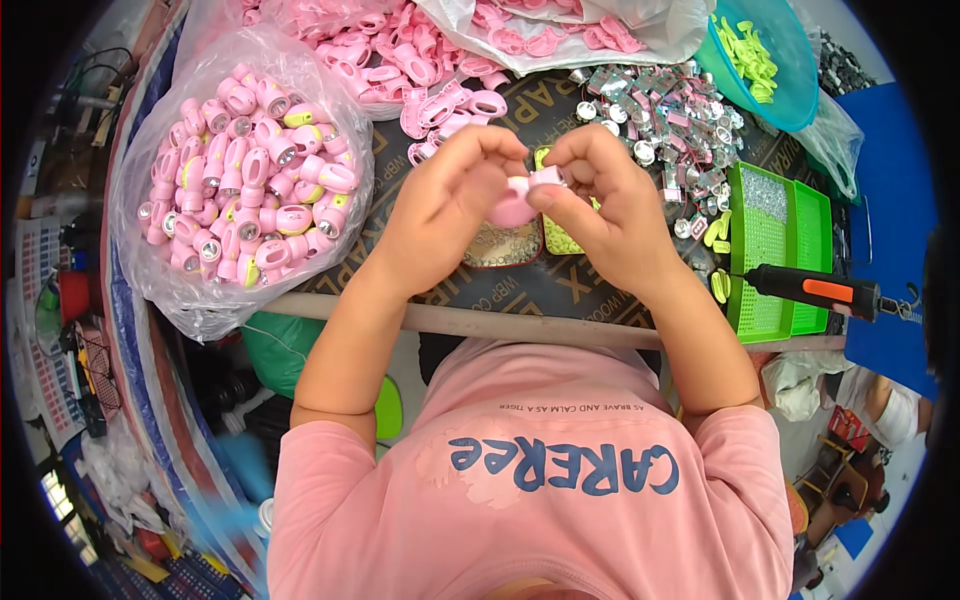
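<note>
Left hand (445,205) and right hand (605,205) meet mid-frame above the counter (560,290), both grips pinched narrow on one small pink plastic part (520,200), fingertips curled inward, wrists bent, forearms rising from the lower edge. Just beneath: small tray of yellow-green bits (560,238). Left: clear bag of finished pink pieces (245,165). Right: green tray (775,250), black-orange screwdriver (815,290).
</note>
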The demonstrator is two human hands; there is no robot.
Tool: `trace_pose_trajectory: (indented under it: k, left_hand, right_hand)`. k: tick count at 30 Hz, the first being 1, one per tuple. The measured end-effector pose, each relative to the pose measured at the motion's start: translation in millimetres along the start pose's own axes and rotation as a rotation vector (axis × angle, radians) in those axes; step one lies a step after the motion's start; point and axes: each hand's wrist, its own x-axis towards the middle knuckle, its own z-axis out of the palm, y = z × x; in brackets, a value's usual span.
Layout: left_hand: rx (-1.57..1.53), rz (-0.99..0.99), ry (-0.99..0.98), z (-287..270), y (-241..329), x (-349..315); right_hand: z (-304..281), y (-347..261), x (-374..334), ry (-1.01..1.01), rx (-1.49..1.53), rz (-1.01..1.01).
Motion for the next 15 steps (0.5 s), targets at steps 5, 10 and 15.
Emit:
trace_pose_trajectory:
  k: [5, 10, 15]
  left_hand:
    - [0.077, -0.267, 0.155, 28, -7, 20]
    - [-0.026, -0.179, 0.275, 41, -45, 23]
    - [-0.717, -0.695, 0.127, 30, -43, 24]
  right_hand:
    - [15, 12, 10, 0.168, -0.006, -0.006]
    - [10, 14, 17, 0.172, -0.151, -0.059]
    - [-34, 6, 22, -0.032, 0.423, 0.532]
